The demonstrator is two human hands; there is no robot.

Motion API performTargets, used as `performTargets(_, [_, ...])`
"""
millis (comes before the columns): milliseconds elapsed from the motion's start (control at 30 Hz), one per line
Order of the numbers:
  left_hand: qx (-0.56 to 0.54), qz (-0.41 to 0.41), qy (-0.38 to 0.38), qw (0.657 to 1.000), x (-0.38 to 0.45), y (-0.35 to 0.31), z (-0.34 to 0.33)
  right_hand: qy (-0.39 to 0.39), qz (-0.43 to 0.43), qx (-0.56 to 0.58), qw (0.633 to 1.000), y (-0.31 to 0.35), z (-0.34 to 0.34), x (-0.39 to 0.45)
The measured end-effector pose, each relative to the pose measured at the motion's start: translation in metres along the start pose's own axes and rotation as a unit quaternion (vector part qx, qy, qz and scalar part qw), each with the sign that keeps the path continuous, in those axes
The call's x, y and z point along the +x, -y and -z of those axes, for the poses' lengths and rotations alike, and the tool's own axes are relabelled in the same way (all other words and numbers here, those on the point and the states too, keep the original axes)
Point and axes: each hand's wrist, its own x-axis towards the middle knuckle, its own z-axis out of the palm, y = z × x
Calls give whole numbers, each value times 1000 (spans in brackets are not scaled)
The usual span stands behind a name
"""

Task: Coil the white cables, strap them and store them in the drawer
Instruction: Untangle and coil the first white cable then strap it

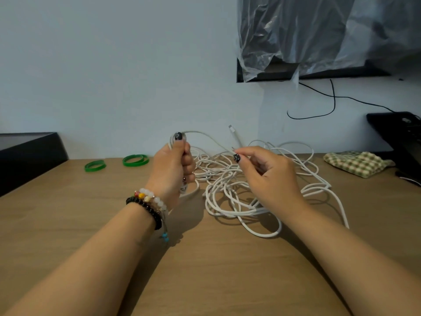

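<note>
Head view is showing coiling barely begun: left hand (173,166) gripping first loops, right hand (267,173) pinching strand from tangled white cables (241,195); green rubber straps (116,162) left of them untouched.

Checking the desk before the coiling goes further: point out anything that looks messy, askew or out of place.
The white cables lie in a loose tangle on the table, loops crossing each other. The left hand grips a few loops; the right hand pinches a strand. A checked cloth sits crumpled at the right. Two green straps lie unused.
</note>
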Motion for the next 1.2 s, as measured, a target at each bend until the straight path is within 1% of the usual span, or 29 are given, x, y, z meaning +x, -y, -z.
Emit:
performTargets(67, [68, -14, 10, 998, -2, 3, -3, -2, 16, -2, 1000, 1, -2, -1])
performTargets(100, [85, -15, 25, 996, -4, 6, -6, 0, 28, -4, 1000, 2, -4, -2])
performTargets(200, [104, -25, 66, 992, -8, 12, -11, 17, 65, -21, 997, 9, -11, -8])
performTargets(333, [128, -44, 81, 987, -10, 9, -10, 22, 104, -64, 992, 12, -13, -8])
performTargets(500, [169, -57, 59, 982, -11, 13, -14, 70, 111, -81, 988, 15, -16, -13])
performTargets(700, [216, -63, 25, 974, -7, 16, -9, 119, 161, -119, 972, 21, -19, -16])
performTargets(833, [177, -18, 20, 984, -7, 17, -12, 106, 159, -95, 977, 23, -20, -17])
performTargets(1000, [147, -16, 23, 989, -6, 19, -12, 88, 97, -70, 989, 21, -19, -17])
performTargets(1100, [101, -26, 10, 995, -6, 19, -11, 123, 68, -64, 988, 20, -18, -16])
performTargets(1167, [81, -37, -19, 996, -5, 16, -9, 159, 56, -55, 984, 20, -17, -16])
performTargets(1200, [53, -39, -31, 997, -4, 13, -9, 174, 49, -51, 982, 20, -17, -16])
